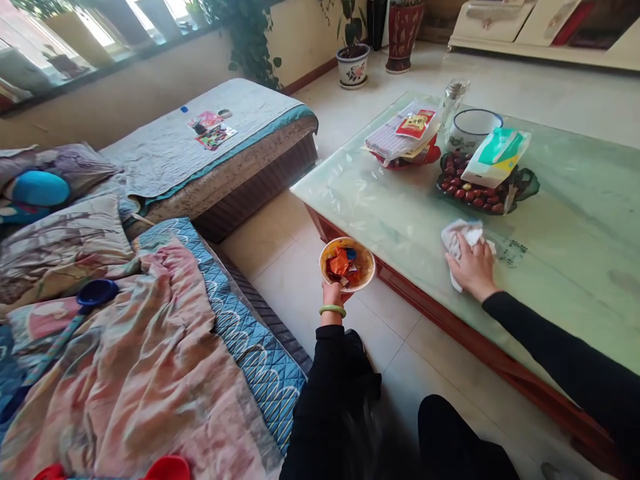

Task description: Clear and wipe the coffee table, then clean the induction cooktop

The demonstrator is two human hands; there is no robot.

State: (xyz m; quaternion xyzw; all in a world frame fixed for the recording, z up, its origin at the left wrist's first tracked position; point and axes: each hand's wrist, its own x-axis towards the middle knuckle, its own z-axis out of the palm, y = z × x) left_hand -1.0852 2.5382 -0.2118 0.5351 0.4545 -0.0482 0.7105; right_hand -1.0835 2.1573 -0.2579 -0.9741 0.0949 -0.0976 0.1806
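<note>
My left hand [336, 293], with a green bangle at the wrist, grips a round paper bowl [373, 268] just off the table's near edge. Orange and blue wrappers and other scraps lie inside the bowl. My right hand [475, 268] presses a crumpled white tissue or cloth [454, 239] onto the glass tabletop [400, 227]. Beyond it stands a dark glass dish of red dates [470, 193], with a green and white tissue packet [496, 157] resting on top.
Farther back on the table are an enamel mug [477, 123], a glass jar [454, 100] and stacked packets [400, 137]. A sofa with a rumpled blanket [145, 353] lies on my left. Potted plants [353, 63] stand on the floor behind.
</note>
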